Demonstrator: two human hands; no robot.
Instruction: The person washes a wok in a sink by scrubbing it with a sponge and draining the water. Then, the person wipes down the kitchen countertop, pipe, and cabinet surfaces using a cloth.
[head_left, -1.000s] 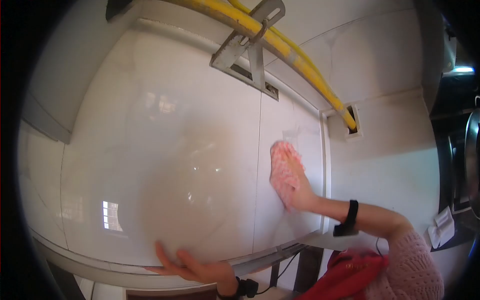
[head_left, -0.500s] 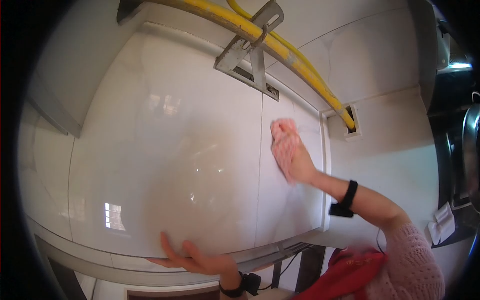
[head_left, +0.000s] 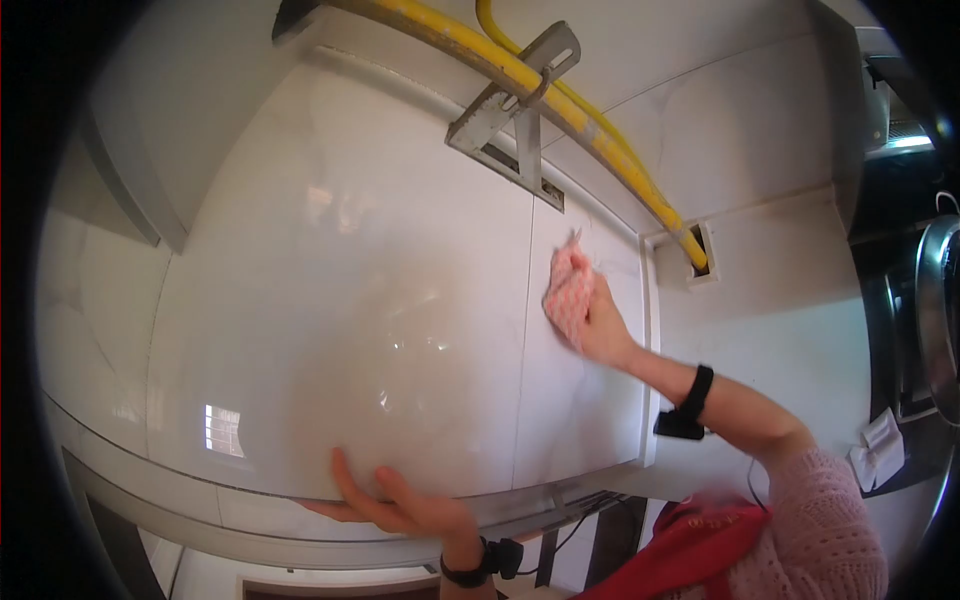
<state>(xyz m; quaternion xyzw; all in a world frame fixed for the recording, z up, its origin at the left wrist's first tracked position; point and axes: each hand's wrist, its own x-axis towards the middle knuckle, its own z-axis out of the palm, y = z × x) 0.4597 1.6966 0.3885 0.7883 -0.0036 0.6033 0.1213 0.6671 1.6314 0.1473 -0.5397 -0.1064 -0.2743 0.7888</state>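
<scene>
My right hand is closed around a pink-and-white patterned cloth and presses it against the glossy white tiled surface, just right of a tile seam. Fingers spread, my left hand rests at the front edge of that surface and holds nothing. Black bands circle both wrists. Beyond the cloth, a metal bracket stands by the back edge, with a yellow pipe running across it.
The yellow pipe enters a square opening in the white wall at the right. Farther right are a dark stove-like unit and a crumpled white paper or cloth. A grey metal strip lies along the left side.
The cloth is bunched differently, with a tip now sticking up toward the bracket, while my right hand stays nearly in place. The view has shifted slightly; my left hand remains at the edge.
</scene>
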